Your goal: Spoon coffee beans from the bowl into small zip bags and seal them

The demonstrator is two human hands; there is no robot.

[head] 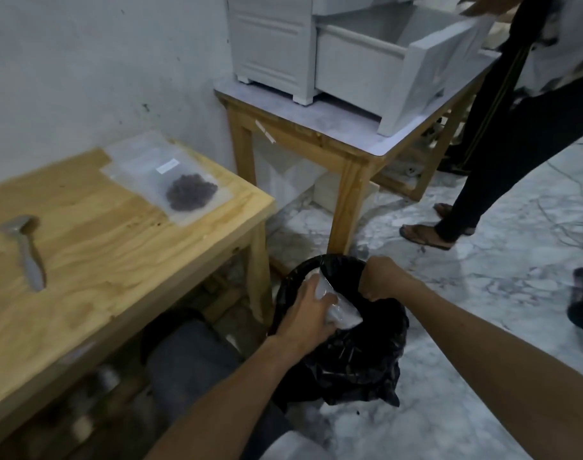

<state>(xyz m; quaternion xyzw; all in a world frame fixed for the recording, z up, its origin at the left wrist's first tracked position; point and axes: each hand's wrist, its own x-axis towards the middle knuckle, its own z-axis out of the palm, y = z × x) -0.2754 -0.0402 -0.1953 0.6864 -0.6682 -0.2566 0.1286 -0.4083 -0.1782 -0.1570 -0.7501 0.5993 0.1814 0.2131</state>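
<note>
Both bare forearms reach forward and down, side by side. The left hand (308, 305), seen from the back, curls its fingers (328, 298) around something pale and crumpled. The right hand (381, 278), just beside it and slightly farther out, is clenched, knuckles up, gripping dark material.

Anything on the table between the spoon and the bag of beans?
No. In the head view, only bare wood separates the spoon from the bag of beans.
</note>
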